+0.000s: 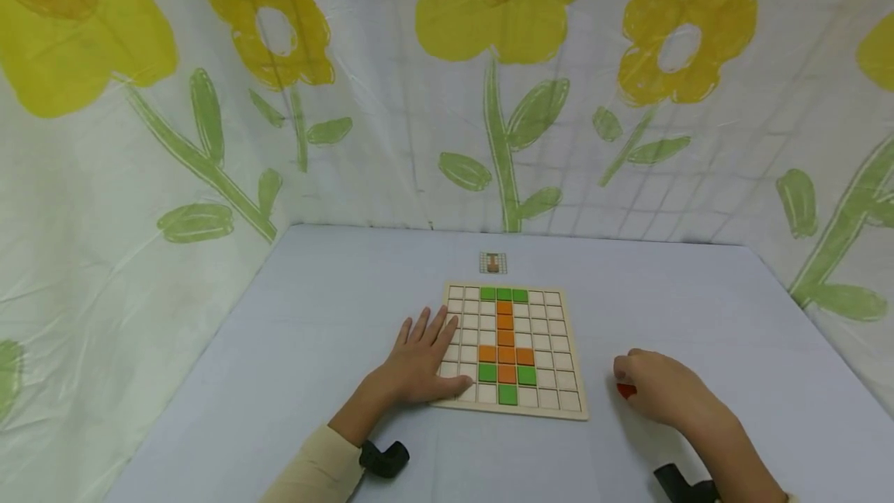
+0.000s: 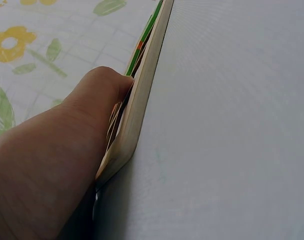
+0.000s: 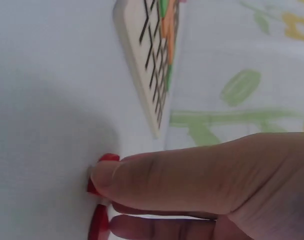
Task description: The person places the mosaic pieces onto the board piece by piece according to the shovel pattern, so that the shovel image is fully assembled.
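Observation:
A square wooden grid board (image 1: 555,402) lies on the table, with orange tiles (image 1: 506,336) in a column and a short row, and green tiles (image 1: 507,394) at both ends. Spread flat, my left hand (image 1: 419,369) rests along the board's left side; its thumb (image 2: 104,82) lies over the near left corner. To the right of the board, my right hand (image 1: 660,386) pinches a small red tile (image 3: 109,157) between thumb and fingers, low over the table. A second red tile (image 3: 98,222) is by its other fingers, partly cut off by the view's edge.
A small picture card (image 1: 493,262) with a grid pattern lies just beyond the board. The white table (image 1: 335,286) ends at a hanging cloth (image 1: 377,161) printed with yellow flowers. Black wrist mounts (image 1: 384,459) sit on both forearms.

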Demonstrator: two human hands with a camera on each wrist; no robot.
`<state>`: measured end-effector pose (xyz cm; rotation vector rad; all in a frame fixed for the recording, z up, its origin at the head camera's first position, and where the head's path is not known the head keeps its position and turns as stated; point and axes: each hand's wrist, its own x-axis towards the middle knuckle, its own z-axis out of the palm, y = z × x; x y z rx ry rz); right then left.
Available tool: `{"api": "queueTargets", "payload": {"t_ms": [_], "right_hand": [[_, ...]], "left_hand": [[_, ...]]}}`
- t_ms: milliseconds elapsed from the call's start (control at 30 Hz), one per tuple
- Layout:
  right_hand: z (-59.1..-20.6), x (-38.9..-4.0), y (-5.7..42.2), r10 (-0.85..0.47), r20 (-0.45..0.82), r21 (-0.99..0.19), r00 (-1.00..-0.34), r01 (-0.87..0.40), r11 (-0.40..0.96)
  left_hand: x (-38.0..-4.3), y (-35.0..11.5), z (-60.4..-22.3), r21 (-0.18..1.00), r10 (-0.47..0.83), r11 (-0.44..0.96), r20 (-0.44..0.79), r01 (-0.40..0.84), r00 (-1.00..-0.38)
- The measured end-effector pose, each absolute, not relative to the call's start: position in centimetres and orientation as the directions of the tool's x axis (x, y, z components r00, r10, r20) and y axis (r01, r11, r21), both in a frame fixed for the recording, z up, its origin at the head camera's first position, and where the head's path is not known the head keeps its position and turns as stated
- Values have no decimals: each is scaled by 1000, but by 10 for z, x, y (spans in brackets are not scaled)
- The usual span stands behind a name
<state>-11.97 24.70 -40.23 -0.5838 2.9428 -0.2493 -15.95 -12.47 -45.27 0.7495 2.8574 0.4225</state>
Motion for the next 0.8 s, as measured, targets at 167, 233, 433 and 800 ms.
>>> {"api": "queueTargets", "payload": {"t_ms": [167, 233, 433, 800], "right_hand": [[-408, -122, 249, -379, -91, -207, -921, -355, 912], [-409, -123, 248, -383, -79, -214, -920, -359, 908], [-407, -123, 245, -391, -68, -214, -918, -369, 904], [-408, -123, 241, -438, -11, -207, -899, -426, 881]], "left_hand": [[-160, -125, -454, 300, 504, 835, -79, 462, -860], [-160, -125, -454, 297, 502, 837, -79, 460, -861], [-160, -125, -453, 297, 500, 838, -78, 458, -863], [-158, -124, -452, 314, 495, 835, -72, 452, -866]]}}
